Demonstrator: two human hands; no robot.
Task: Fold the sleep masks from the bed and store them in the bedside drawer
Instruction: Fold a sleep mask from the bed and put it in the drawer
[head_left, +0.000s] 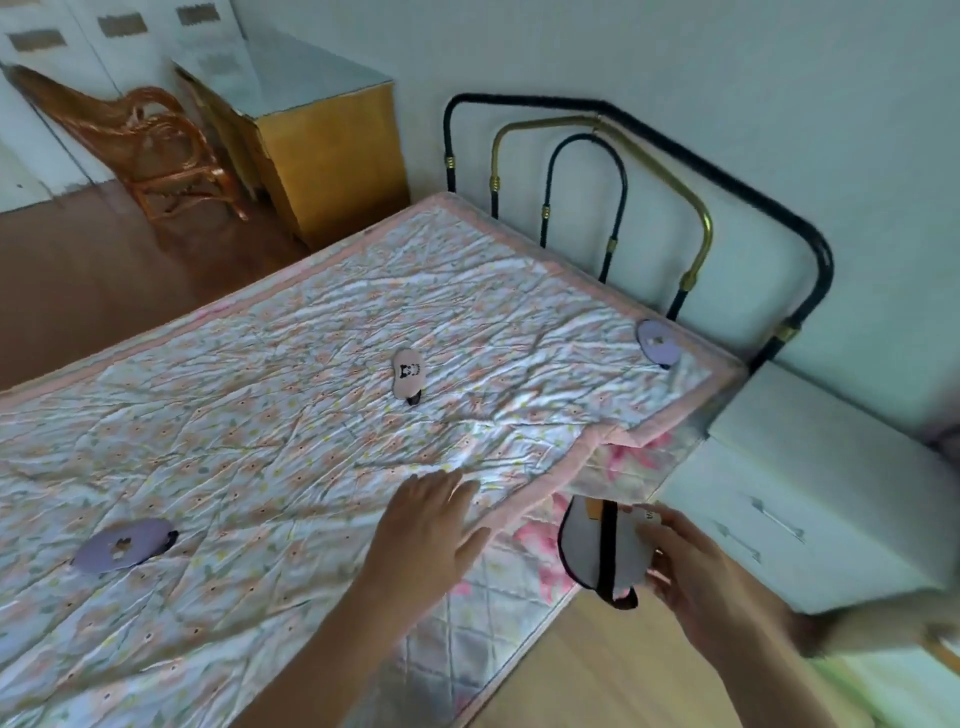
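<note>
right hand (691, 561): pinches a white sleep mask (597, 545) by its right end, held off the near right edge of the bed (311, 415), back side up, black strap running down it.
left hand (431, 530): fingers straight and spread, palm down, flat on the quilt (260, 364) near its edge, holding nothing. Just left of the held mask, not touching it.
held mask axis: hangs roughly near-far, black edging showing, strap loop at the near end.
key relation: bedside drawer unit (810, 493) sits right of and a little beyond the held mask, close to the right hand; right hand is clearly the nearer. Both drawer fronts look closed, so judging by that, one has to be pulled open before storing. Mask reads as not yet folded.
other masks on bed: pink mask (408, 375) mid bed, far from the hands, long axis near-far; purple mask (123, 545) near left, lying left-right; second purple mask (657, 341) at the far right corner by the headboard (727, 171).
writing: dark print on the pink mask, too small to read. Small tag on the held mask by the fingers, unreadable.
rest: yellow cabinet (332, 156) and rattan chair (156, 145) far left.
</note>
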